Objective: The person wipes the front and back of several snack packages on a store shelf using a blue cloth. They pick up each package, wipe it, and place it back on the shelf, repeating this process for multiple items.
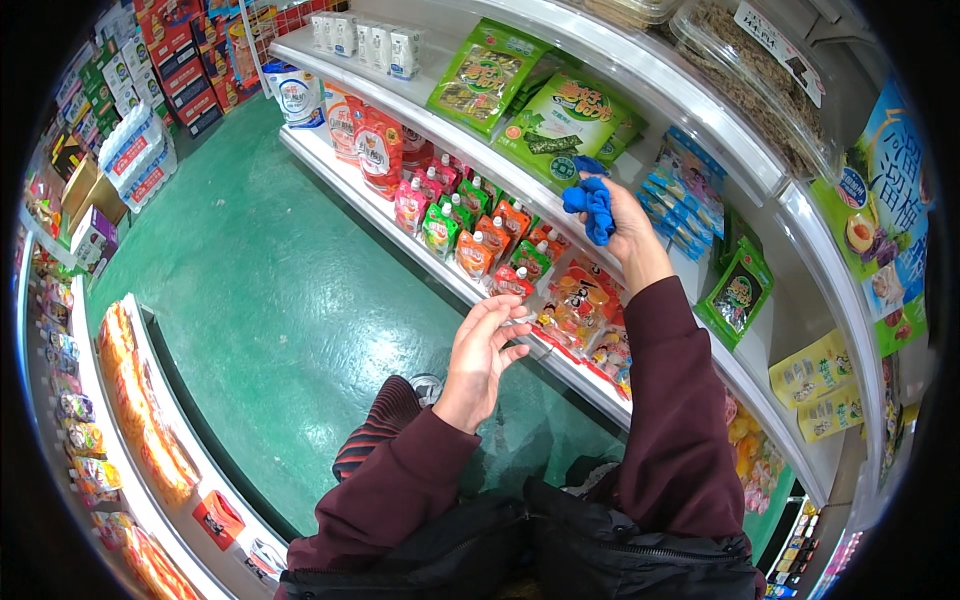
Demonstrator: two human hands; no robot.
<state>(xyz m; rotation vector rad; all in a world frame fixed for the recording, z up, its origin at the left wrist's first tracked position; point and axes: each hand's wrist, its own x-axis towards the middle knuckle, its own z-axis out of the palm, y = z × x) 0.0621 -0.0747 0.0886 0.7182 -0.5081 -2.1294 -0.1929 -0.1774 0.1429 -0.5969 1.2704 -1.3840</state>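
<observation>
My right hand (pixel 628 225) grips a bunched blue cloth (pixel 590 201) at the front edge of the middle shelf (pixel 420 105). Just behind the cloth lies a green seaweed snack bag (pixel 559 124), with another green bag (pixel 487 75) to its left. My left hand (pixel 484 352) is held in the air with fingers apart and slightly curled, holding nothing. Beyond its fingertips, on the lower shelf, stand several spouted pouches (pixel 472 255) in pink, green, orange and red. Red snack packets (pixel 581 300) lie to the right of these pouches.
Clear plastic tubs (pixel 750 82) sit on the upper shelf at right. Blue packets (pixel 684 191) and a dark green bag (pixel 736 292) share the middle shelf. Across the green floor (pixel 300 247) stand another shelf unit (pixel 172 360) and wrapped bottle packs (pixel 139 154).
</observation>
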